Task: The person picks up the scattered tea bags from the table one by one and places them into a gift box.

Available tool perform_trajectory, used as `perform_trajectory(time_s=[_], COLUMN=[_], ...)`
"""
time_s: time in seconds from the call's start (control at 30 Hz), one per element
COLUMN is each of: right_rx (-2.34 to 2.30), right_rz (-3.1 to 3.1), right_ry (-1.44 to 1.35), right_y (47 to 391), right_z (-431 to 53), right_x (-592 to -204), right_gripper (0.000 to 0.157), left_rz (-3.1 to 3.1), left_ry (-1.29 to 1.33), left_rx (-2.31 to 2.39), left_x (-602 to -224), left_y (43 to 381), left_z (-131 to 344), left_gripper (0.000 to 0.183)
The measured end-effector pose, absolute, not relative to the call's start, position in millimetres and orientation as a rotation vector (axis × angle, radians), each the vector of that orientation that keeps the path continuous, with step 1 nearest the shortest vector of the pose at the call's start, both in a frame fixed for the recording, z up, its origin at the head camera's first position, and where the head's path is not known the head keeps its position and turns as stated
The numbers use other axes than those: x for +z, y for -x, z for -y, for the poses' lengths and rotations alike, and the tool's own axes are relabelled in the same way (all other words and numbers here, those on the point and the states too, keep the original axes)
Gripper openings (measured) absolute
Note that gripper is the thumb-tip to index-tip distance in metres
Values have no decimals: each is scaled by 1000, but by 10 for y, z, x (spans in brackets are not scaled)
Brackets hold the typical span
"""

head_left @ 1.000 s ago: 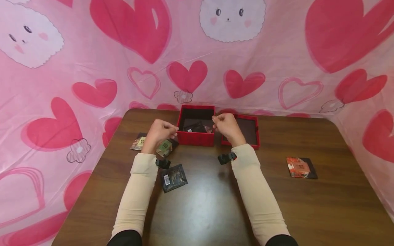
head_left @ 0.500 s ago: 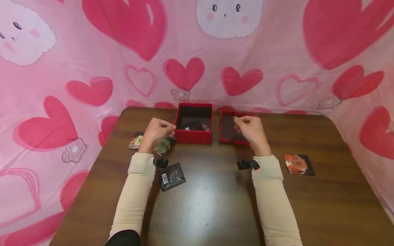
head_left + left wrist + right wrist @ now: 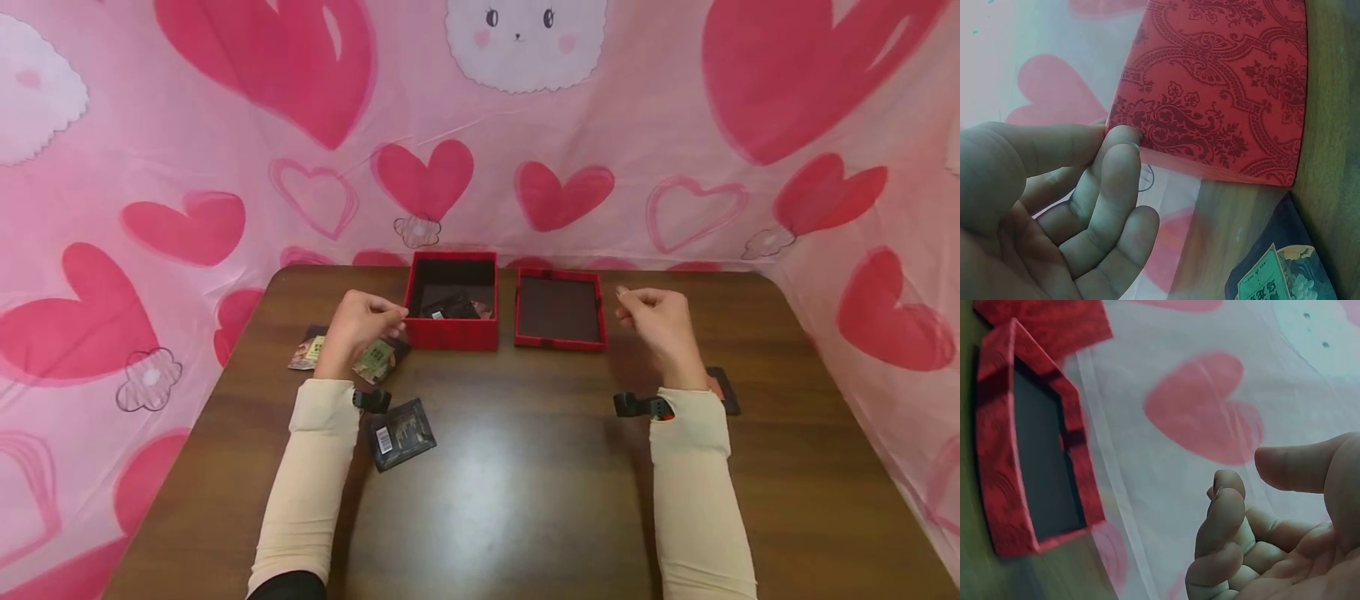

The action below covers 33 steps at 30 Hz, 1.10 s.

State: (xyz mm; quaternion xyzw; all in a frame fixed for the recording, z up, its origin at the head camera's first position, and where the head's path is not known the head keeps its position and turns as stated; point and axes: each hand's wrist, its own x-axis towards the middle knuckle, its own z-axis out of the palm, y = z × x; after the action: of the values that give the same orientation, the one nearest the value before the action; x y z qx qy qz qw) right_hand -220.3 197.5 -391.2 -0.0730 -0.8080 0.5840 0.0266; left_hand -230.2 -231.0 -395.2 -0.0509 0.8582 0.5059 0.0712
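My left hand (image 3: 360, 329) pinches the front left corner of the red box (image 3: 453, 335) at its rim. In the left wrist view, thumb and fingertips meet on the edge of the box's patterned wall (image 3: 1210, 94). Inside the box lie a few dark sachets (image 3: 452, 307), overlapping. My right hand (image 3: 662, 329) hovers over the table to the right of the red-edged lid (image 3: 560, 310). Its fingers are loosely curled, the thumb stands apart from them, and nothing is held. The lid lies hollow side up beside the box.
Near the left wrist lie a green-labelled sachet (image 3: 377, 360), a yellow-labelled sachet (image 3: 309, 350) and a black sachet (image 3: 402, 435) with a barcode. An orange sachet (image 3: 723, 392) is partly hidden behind the right forearm. A pink heart-print sheet (image 3: 487, 125) surrounds the wooden table.
My right hand has moved right, from the box's right rim across the lid to beyond it. My left hand stays at the box corner. The head view has swung slightly right.
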Motion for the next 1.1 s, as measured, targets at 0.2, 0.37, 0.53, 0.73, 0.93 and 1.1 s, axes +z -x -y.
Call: perform_trajectory(time_s=[0.2,0.37,0.53,0.73,0.93,1.1], right_rx=[1831,1917,2105,2137,2202,2214], right_rz=[2444,2363,2110,2057,1919,1889], right_ry=[332,404,506,549,656,700], right_y=[2131,2032,1924,1853,1727,1627], right_z=[-2259,-2499,-2748,-2946,-3147,-3292], right_x=[-3891,-3918,-3937,-3927,-3968,-4024], right_gripper=[26,23,27,26,24,22], left_rz=[-2579,-2586,-2584,-2614,-2588,-2611], left_ry=[111,128,120,158,119,107], left_rx=[1554,1538,1529,1507,1544,1539], left_x=[-4003,-4014,-4010,-3971,-3957,-3949], left_y=[2283,2265,2247,2242,2266,2272], left_z=[2296,2305,2310,2326,2296,2308], left_gripper=[24,23,22,20,22,20])
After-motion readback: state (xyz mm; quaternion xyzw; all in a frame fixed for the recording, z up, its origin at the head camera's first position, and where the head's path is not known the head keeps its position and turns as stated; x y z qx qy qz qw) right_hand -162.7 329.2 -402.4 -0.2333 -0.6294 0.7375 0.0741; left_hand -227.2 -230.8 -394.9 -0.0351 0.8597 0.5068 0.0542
